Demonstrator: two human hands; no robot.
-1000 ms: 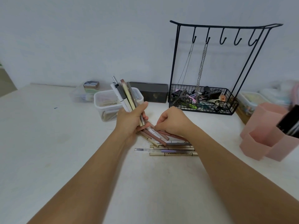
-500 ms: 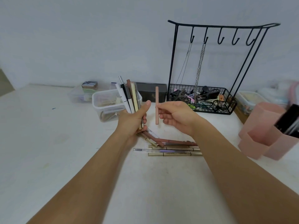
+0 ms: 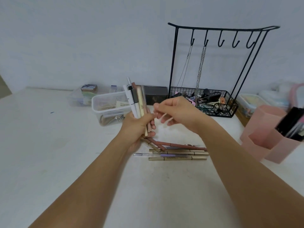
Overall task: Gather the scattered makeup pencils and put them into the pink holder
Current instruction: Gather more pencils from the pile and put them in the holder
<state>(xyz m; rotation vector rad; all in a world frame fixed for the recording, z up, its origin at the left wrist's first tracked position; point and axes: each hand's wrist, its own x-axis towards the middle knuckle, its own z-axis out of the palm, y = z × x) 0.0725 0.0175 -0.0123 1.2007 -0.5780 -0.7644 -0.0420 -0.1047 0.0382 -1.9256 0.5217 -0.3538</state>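
My left hand [image 3: 137, 128] grips an upright bundle of several makeup pencils [image 3: 137, 100], white, grey, beige and pink-brown, above the white table. My right hand [image 3: 178, 112] hovers just right of the bundle; its fingers are blurred and loosely spread, with nothing visible in them. Several more pencils [image 3: 178, 153], beige, brown and one clear with a purple core, lie in a loose pile on the table under both hands. The pink holder [image 3: 266, 134] stands at the right edge with dark items [image 3: 292, 125] sticking out of it.
A clear plastic box [image 3: 108, 105] stands behind my left hand, and a dark box [image 3: 156, 96] sits by the wall. A black wire jewellery stand [image 3: 213, 104] with a filled basket and hanging chains is behind my right hand. More clear containers [image 3: 82, 96] sit at the back left.
My right hand lifted a pink pencil from the pile, carried it up to the bundle and no longer holds it. The bundle in my left hand now includes a pink-brown pencil.
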